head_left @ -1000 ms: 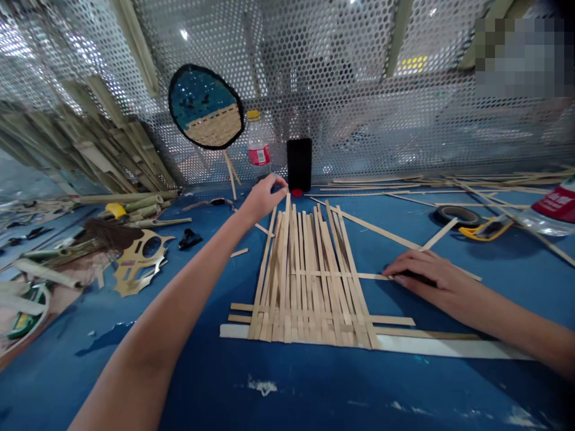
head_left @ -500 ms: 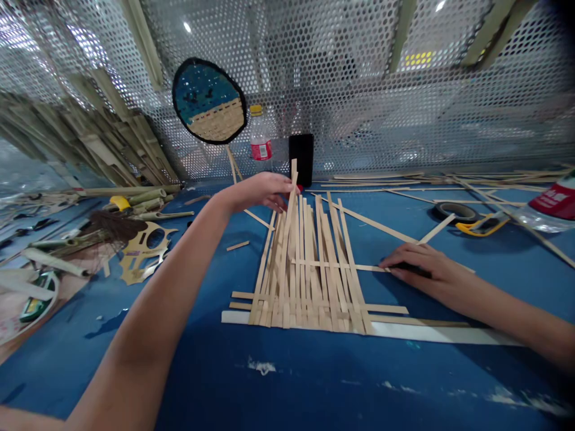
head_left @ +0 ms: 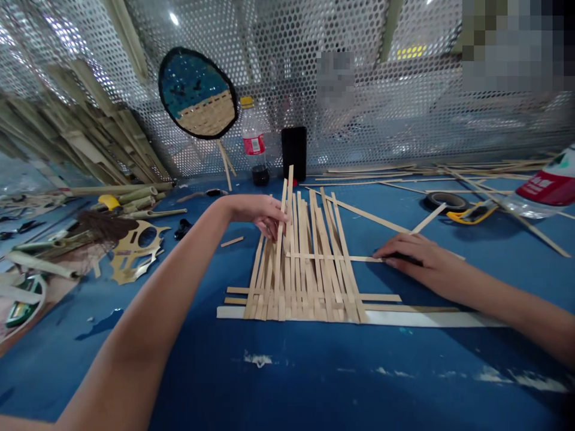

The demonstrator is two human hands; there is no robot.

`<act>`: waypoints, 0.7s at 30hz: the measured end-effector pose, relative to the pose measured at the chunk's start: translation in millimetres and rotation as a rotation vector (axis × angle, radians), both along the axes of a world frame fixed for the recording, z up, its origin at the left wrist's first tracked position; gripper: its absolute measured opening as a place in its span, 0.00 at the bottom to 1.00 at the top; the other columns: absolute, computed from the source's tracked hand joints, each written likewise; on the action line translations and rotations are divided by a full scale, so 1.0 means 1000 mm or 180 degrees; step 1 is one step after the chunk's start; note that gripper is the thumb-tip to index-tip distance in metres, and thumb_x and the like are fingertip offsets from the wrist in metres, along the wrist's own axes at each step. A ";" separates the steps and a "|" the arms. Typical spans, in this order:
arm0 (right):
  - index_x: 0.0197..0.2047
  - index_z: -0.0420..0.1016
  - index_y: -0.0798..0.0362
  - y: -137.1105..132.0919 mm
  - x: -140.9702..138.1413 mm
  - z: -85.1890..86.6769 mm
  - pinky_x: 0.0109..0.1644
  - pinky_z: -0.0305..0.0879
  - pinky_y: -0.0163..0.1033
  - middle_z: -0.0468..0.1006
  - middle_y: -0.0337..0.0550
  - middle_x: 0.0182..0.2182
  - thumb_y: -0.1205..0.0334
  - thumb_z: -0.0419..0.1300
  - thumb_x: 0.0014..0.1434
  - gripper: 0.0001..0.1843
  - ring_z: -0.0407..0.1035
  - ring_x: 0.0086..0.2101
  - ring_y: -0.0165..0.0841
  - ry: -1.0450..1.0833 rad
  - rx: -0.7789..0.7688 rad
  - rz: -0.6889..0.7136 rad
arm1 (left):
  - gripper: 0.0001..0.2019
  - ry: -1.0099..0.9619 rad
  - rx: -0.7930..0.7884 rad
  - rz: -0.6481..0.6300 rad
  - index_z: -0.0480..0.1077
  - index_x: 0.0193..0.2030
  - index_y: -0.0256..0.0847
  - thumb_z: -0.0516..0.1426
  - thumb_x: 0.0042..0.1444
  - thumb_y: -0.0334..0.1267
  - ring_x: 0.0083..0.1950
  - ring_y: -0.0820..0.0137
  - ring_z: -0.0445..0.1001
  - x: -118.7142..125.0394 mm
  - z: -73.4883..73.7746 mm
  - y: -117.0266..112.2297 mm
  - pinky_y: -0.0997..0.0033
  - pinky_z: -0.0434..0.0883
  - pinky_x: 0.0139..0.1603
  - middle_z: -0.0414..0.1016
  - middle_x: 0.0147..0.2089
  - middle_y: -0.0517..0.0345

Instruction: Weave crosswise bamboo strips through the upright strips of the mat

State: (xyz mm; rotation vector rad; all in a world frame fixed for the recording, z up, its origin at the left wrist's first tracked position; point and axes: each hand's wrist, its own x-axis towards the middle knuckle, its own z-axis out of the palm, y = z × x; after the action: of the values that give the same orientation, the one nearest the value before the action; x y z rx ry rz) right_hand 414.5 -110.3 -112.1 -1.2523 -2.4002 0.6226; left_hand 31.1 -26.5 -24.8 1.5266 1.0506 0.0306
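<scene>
A fan of upright bamboo strips point(head_left: 309, 239) lies on the blue table, crossed near its lower end by short horizontal strips point(head_left: 380, 297) and by a white band point(head_left: 431, 318). My left hand point(head_left: 268, 216) pinches one upright strip near its top, at the left part of the fan. My right hand point(head_left: 406, 254) is closed on the right end of a thin cross strip point(head_left: 353, 258). That cross strip runs leftward among the uprights, and its left end shows near the middle of the fan.
Black tape point(head_left: 451, 202), a yellow cutter point(head_left: 471, 214) and a large bottle point(head_left: 545, 185) stand at right. Behind are a phone point(head_left: 294, 152), a bottle point(head_left: 254, 143), a woven fan point(head_left: 197, 93) and perforated metal point(head_left: 269, 36). Bamboo pieces point(head_left: 103, 143) and a gold cutout point(head_left: 137, 251) are at left.
My left hand has moved down and slightly left, and a strip now stands clear in its fingers. My right hand still holds the cross strip. The view has shifted slightly.
</scene>
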 end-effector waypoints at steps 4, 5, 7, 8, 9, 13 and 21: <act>0.47 0.81 0.41 0.002 0.000 -0.004 0.56 0.64 0.57 0.78 0.47 0.45 0.44 0.52 0.68 0.19 0.70 0.49 0.45 0.0095 0.0078 -0.0044 | 0.16 0.0155 -0.0135 -0.0219 0.79 0.38 0.40 0.68 0.52 0.51 0.37 0.60 0.80 0.004 -0.003 -0.002 0.61 0.79 0.41 0.81 0.40 0.46; 0.46 0.81 0.42 0.003 -0.001 -0.004 0.55 0.65 0.56 0.78 0.47 0.45 0.43 0.52 0.67 0.20 0.70 0.48 0.44 0.0128 0.0094 -0.0071 | 0.17 0.0191 -0.0154 -0.0252 0.80 0.38 0.39 0.68 0.53 0.52 0.37 0.60 0.80 0.004 -0.005 -0.002 0.61 0.79 0.40 0.81 0.40 0.45; 0.44 0.83 0.42 0.003 -0.003 -0.004 0.53 0.67 0.55 0.78 0.48 0.43 0.39 0.52 0.66 0.23 0.71 0.46 0.44 0.0194 0.0101 -0.0113 | 0.17 0.0244 -0.0162 -0.0284 0.80 0.36 0.38 0.68 0.53 0.52 0.36 0.60 0.80 0.004 -0.007 -0.002 0.62 0.78 0.40 0.81 0.38 0.45; 0.43 0.83 0.43 0.003 -0.004 -0.003 0.52 0.67 0.54 0.78 0.48 0.42 0.37 0.52 0.65 0.25 0.72 0.45 0.44 0.0220 0.0097 -0.0137 | 0.17 0.0262 -0.0159 -0.0293 0.80 0.35 0.38 0.67 0.53 0.52 0.36 0.60 0.80 0.004 -0.009 -0.001 0.62 0.78 0.39 0.81 0.37 0.45; 0.42 0.83 0.43 0.003 -0.005 -0.003 0.51 0.68 0.54 0.78 0.49 0.42 0.35 0.51 0.65 0.27 0.72 0.45 0.45 0.0235 0.0089 -0.0167 | 0.17 0.0277 -0.0156 -0.0306 0.80 0.34 0.38 0.67 0.53 0.52 0.36 0.60 0.80 0.004 -0.010 -0.001 0.62 0.78 0.39 0.81 0.36 0.45; 0.41 0.84 0.41 0.004 -0.010 -0.004 0.50 0.67 0.57 0.79 0.49 0.41 0.30 0.48 0.64 0.31 0.72 0.45 0.47 0.0174 0.0120 -0.0324 | 0.17 0.0331 -0.0133 -0.0380 0.80 0.32 0.39 0.66 0.53 0.54 0.37 0.60 0.80 0.005 -0.011 0.000 0.63 0.78 0.38 0.81 0.34 0.46; 0.45 0.84 0.38 0.004 -0.014 -0.005 0.50 0.68 0.58 0.78 0.49 0.46 0.36 0.44 0.68 0.29 0.71 0.48 0.47 -0.0069 0.0248 -0.0277 | 0.21 0.0376 -0.0051 -0.0470 0.80 0.34 0.34 0.66 0.53 0.55 0.36 0.60 0.79 0.004 -0.010 0.003 0.65 0.76 0.37 0.79 0.33 0.43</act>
State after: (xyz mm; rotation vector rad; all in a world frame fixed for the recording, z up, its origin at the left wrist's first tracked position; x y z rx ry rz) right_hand 400.8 -106.0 -117.2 -1.3286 -2.3491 0.4877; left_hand 35.3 -23.2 -35.2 1.6031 1.0256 -0.1723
